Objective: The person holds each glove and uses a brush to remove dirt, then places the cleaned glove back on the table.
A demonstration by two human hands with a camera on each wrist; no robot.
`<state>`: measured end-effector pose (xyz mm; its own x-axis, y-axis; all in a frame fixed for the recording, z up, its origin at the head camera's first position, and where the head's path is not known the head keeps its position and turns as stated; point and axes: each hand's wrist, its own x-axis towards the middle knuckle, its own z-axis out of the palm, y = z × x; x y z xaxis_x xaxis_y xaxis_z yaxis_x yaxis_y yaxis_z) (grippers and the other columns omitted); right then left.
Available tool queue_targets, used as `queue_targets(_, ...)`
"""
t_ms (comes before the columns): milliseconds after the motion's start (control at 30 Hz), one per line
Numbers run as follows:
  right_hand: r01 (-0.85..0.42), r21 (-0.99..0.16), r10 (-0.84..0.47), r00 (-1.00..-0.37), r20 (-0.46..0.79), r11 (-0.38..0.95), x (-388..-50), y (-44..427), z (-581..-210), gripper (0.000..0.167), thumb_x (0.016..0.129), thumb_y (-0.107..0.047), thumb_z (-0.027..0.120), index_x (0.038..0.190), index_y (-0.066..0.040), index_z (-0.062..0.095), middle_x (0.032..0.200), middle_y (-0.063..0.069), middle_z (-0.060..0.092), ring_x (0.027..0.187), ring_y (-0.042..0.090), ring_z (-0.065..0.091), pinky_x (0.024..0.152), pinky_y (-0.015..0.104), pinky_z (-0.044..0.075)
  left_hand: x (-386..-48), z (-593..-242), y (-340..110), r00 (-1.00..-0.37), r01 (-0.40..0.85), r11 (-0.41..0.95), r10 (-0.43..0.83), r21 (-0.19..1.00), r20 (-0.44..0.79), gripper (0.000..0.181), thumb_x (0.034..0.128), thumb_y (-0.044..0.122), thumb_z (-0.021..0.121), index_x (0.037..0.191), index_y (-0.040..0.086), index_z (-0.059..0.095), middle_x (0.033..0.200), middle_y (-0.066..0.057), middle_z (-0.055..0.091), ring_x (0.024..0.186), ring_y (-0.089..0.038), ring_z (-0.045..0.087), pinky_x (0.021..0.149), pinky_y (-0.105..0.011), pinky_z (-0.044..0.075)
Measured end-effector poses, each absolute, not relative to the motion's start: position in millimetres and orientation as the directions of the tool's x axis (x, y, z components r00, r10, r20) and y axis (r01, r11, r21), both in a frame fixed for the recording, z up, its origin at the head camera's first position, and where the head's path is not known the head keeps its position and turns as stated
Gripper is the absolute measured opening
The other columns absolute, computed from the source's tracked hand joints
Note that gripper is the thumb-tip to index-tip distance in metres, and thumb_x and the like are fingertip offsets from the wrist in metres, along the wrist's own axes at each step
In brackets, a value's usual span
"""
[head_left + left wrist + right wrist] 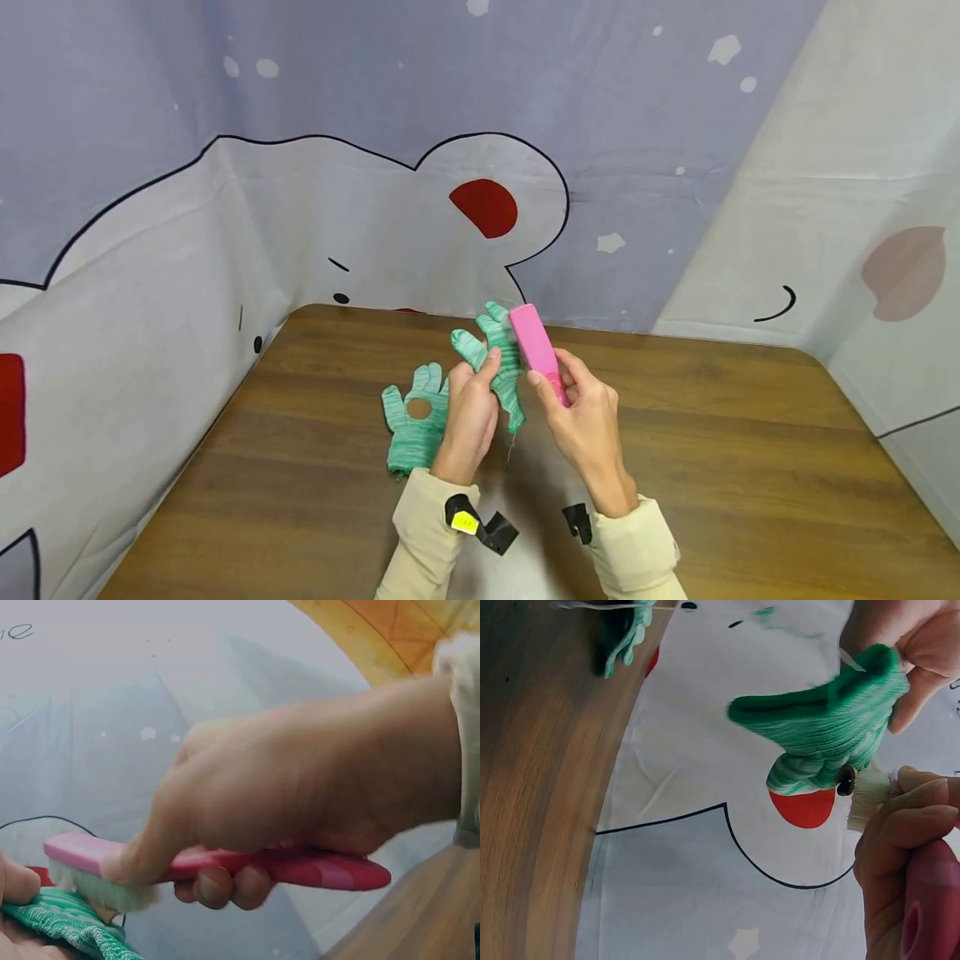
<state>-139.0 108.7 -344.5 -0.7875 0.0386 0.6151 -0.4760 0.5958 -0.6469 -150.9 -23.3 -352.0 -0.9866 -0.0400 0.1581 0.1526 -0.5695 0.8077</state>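
My left hand (467, 421) grips a green knitted glove (510, 396) above the table, its thumb on top of the fabric. A pink brush (532, 337) is in my right hand (588, 425), with thumb and fingers wrapped around it. White bristles (112, 896) on the brush head face the glove and seem to touch it in the left wrist view. A dark round spot sits on the glove beside the bristles in the right wrist view. The second green glove (412, 442), with a brown round patch, lies flat on the table left of my left hand.
The brown wooden table (750, 467) has printed fabric (375, 225) hanging behind it and along both sides. A loose thread (511, 450) dangles from the held glove's cuff. Black mounts (498, 532) are strapped at both sleeves.
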Motion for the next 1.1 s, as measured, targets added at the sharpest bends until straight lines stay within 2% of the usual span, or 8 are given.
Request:
queue_targets(100,-0.470,-0.637,0.041,-0.785,0.618,0.611,-140.5,110.3,-345.2,0.041,0.079,-0.022,0.073,0.112,-0.001,0.061,0.066,0.005,0.061,0.048,0.007,0.049,0.045,0.021,0.041,-151.7,-351.2,-23.6,-0.989,0.140,-0.600,-0.054,0.788,0.135,0.033,0.0978,0.014,0.042,0.122,-0.008,0.045,0.117,-0.011,0.053,0.113,-0.018,0.048,0.096,-0.031,0.040)
queue_targets(300,-0.451,-0.644,0.048,-0.796,0.604,0.618,-142.5,113.9,-347.2,0.040,0.079,-0.022,0.073,0.112,-0.002,0.061,0.066,0.006,0.062,0.048,0.007,0.051,0.045,0.023,0.042,-153.4,-352.4,-24.1,-0.991,0.130,-0.569,-0.081,0.812,0.102,0.021,0.0974,0.014,0.043,0.096,-0.006,0.050,0.089,-0.004,0.050,0.091,-0.014,0.049,0.082,-0.027,0.041)
queue_targets(400,-0.444,-0.654,0.044,-0.806,0.590,0.613,-142.5,114.8,-348.4,0.040,0.080,-0.022,0.072,0.112,-0.002,0.061,0.066,0.006,0.061,0.048,0.008,0.051,0.044,0.023,0.041,-153.4,-353.7,-23.4,-0.990,0.134,-0.535,-0.099,0.834,0.096,0.019,0.0970,0.014,0.044,0.087,-0.002,0.050,0.083,-0.003,0.048,0.085,-0.013,0.047,0.078,-0.025,0.041)
queue_targets(600,-0.402,-0.812,0.060,-0.882,0.468,0.422,-137.5,110.9,-345.8,0.040,0.080,-0.025,0.071,0.114,-0.006,0.061,0.068,0.009,0.061,0.044,0.013,0.056,0.039,0.022,0.043,-153.1,-357.8,-21.2,-0.988,0.122,-0.462,-0.146,0.879,0.060,0.023,0.0963,0.017,0.046,0.082,-0.001,0.050,0.073,-0.003,0.045,0.073,-0.012,0.046,0.067,-0.023,0.040)
queue_targets(733,-0.334,-0.914,-0.018,-0.941,0.339,0.229,-132.5,101.7,-342.3,0.039,0.083,-0.020,0.069,0.118,-0.007,0.058,0.071,0.013,0.058,0.039,0.010,0.049,0.035,0.024,0.040,-154.1,-359.0,-19.0,-0.987,0.132,-0.469,-0.148,0.873,0.070,0.023,0.0961,0.016,0.045,0.085,-0.003,0.052,0.075,-0.004,0.050,0.074,-0.012,0.048,0.068,-0.024,0.042)
queue_targets(867,-0.287,-0.943,-0.060,-0.958,0.280,0.171,-133.6,96.1,-345.9,0.042,0.083,-0.018,0.068,0.121,-0.005,0.055,0.073,0.013,0.056,0.038,0.010,0.046,0.035,0.023,0.038,-154.2,-358.5,-19.7,-0.985,0.160,-0.555,-0.142,0.816,0.096,0.025,0.0970,0.015,0.043,0.100,-0.008,0.052,0.092,-0.006,0.055,0.089,-0.014,0.053,0.079,-0.028,0.046)
queue_targets(967,-0.319,-0.920,-0.026,-0.947,0.322,0.229,-135.6,96.0,-349.6,0.042,0.083,-0.021,0.069,0.120,-0.006,0.057,0.072,0.012,0.059,0.039,0.011,0.050,0.036,0.023,0.040,-153.5,-358.4,-21.7,-0.986,0.162,-0.601,-0.130,0.782,0.105,0.030,0.0980,0.017,0.042,0.113,-0.008,0.046,0.104,-0.009,0.054,0.099,-0.017,0.055,0.086,-0.031,0.047)
queue_targets(1100,-0.407,-0.835,0.000,-0.899,0.439,0.371,-137.4,97.5,-351.9,0.040,0.081,-0.026,0.070,0.115,-0.007,0.060,0.070,0.007,0.063,0.046,0.008,0.056,0.041,0.024,0.045,-153.2,-357.6,-21.7,-0.987,0.156,-0.601,-0.124,0.784,0.101,0.034,0.0986,0.021,0.041,0.116,-0.009,0.043,0.105,-0.011,0.053,0.099,-0.019,0.056,0.086,-0.033,0.048)
